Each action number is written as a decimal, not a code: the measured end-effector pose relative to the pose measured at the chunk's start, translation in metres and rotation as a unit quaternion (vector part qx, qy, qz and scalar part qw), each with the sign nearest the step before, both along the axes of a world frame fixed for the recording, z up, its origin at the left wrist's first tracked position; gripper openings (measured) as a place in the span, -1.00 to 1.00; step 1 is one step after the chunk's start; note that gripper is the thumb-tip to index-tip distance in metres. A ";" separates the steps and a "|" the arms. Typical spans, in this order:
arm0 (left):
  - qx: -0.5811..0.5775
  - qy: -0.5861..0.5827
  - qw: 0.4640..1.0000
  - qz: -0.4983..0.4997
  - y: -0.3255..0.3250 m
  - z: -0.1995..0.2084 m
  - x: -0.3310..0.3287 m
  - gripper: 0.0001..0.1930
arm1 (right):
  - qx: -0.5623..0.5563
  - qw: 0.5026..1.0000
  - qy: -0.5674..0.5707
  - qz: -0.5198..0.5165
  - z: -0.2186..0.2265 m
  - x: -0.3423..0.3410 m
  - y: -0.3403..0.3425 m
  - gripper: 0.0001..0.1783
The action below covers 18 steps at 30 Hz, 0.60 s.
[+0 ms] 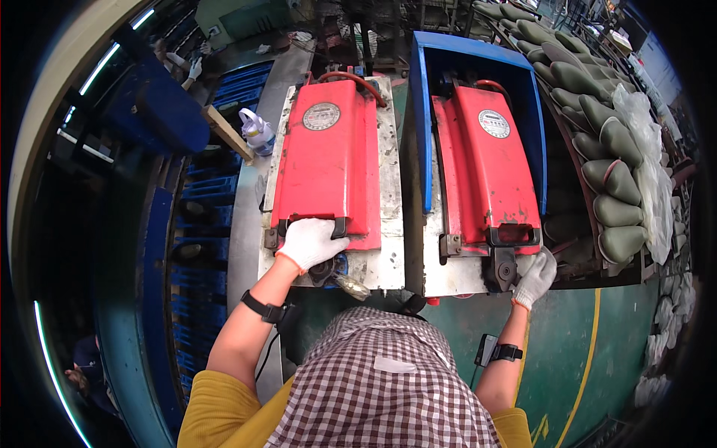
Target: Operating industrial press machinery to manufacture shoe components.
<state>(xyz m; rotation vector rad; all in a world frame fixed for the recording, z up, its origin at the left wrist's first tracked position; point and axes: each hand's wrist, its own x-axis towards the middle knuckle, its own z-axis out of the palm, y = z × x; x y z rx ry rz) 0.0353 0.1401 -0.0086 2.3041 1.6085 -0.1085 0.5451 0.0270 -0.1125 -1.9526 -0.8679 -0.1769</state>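
My left hand, in a white knit glove with an orange cuff, is closed over the black handle at the near end of the left red machine cover. Below that hand, a dark fitting and a clear plastic-looking piece show at the machine's front edge. My right hand, gloved alike, rests at the near right corner of the right machine, below its red cover. Its fingers look extended and hold nothing visible. A black handle and a dark round-holed metal fitting are beside it.
A blue hood surrounds the right machine's back and sides. Olive shoe-shaped pieces fill a rack at right, with clear plastic sheeting. A lilac bottle stands left, by a conveyor with blue racks. Another person's gloved hand shows far left.
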 end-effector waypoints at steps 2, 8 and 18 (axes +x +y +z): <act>-0.044 0.019 0.999 -0.005 0.011 0.002 0.000 -0.52 | -0.034 0.999 0.004 0.028 -0.004 -0.007 0.011 -0.66; -0.230 0.014 0.972 0.035 0.030 0.014 0.000 -0.42 | -0.299 0.954 -0.008 -0.031 0.024 -0.029 0.026 -0.55; -0.156 -0.015 0.987 0.031 0.026 -0.005 -0.005 -0.45 | -0.310 0.949 -0.009 -0.052 0.019 -0.024 0.026 -0.49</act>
